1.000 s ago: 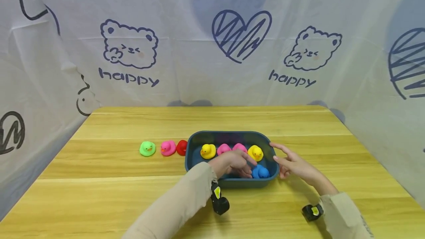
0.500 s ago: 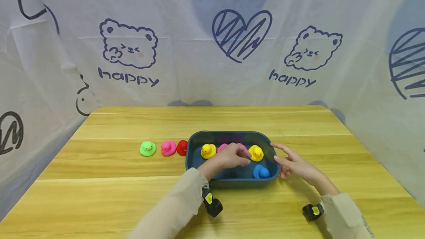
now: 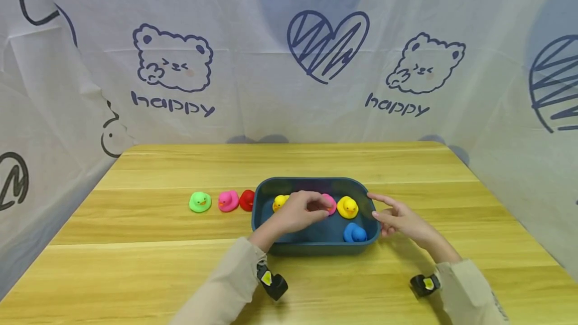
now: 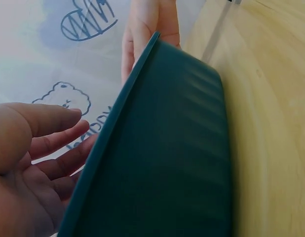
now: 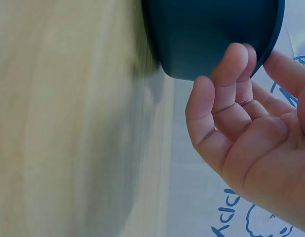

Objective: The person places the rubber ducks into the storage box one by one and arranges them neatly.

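Note:
A dark blue-green plastic basin (image 3: pixel 316 249) holds several rubber ducks. My left hand (image 3: pixel 298 213) hovers over its middle, thumb and fingers apart, with nothing seen between them in the left wrist view. Under that hand one pink duck is mostly hidden; another pink duck (image 3: pixel 331 204) shows beside the fingertips. A yellow duck (image 3: pixel 279 201) is partly covered at the left. A second yellow duck (image 3: pixel 347 207) and a blue duck (image 3: pixel 355 233) sit at the right end. Against the basin's right end rests my right hand (image 3: pixel 404 222), fingers loosely bent and touching the outer wall.
Left of the basin, a green duck (image 3: pixel 200 202), a pink duck (image 3: pixel 229 200) and a red duck (image 3: pixel 247 200) stand in a row on the wooden table (image 3: pixel 158 270). The red one is close to the basin wall. A printed cloth (image 3: pixel 253 89) hangs behind.
My left hand has lifted away from the blue duck and moved left and back over the pink ducks. The blue duck stays in the basin's front right corner. My right hand keeps its place.

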A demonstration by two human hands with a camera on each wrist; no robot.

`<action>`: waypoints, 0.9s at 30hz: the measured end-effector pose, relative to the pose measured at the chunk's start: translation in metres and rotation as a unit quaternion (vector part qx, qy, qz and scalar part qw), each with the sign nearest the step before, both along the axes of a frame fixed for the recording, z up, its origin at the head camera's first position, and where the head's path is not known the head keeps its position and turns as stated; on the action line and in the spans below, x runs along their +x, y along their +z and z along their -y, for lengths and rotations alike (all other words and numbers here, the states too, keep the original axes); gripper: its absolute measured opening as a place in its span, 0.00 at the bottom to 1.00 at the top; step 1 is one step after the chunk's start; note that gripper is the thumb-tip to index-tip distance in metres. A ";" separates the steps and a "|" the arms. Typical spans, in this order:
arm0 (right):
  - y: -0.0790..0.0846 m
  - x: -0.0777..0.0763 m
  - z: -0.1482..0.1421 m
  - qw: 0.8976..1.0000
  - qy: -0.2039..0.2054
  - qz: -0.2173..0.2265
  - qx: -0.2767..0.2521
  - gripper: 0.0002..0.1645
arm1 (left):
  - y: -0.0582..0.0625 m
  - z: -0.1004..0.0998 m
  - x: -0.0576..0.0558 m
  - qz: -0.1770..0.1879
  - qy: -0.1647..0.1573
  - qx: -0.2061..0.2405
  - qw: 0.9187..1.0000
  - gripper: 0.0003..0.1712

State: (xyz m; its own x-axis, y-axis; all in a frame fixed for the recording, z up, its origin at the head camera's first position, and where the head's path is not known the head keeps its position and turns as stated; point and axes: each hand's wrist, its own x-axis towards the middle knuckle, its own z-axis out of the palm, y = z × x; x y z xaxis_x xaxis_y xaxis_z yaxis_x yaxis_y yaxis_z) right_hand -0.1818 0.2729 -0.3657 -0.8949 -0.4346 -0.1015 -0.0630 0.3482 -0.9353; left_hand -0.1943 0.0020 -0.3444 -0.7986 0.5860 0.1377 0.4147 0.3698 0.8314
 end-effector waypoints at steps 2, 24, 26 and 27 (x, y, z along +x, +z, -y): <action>0.001 0.000 0.001 1.000 -0.003 -0.002 -0.001 0.36 | 0.001 0.006 0.000 -0.003 0.010 0.004 1.000 0.09; 0.003 0.001 0.003 1.000 -0.012 0.003 -0.017 0.36 | 0.004 0.072 0.002 -0.058 0.109 0.080 0.989 0.09; 0.003 0.001 0.003 1.000 -0.011 0.003 -0.018 0.36 | 0.003 0.079 0.002 -0.067 0.122 0.082 0.987 0.09; 0.003 0.001 0.003 1.000 -0.010 0.002 -0.018 0.36 | 0.002 0.083 0.001 -0.074 0.128 0.085 0.985 0.09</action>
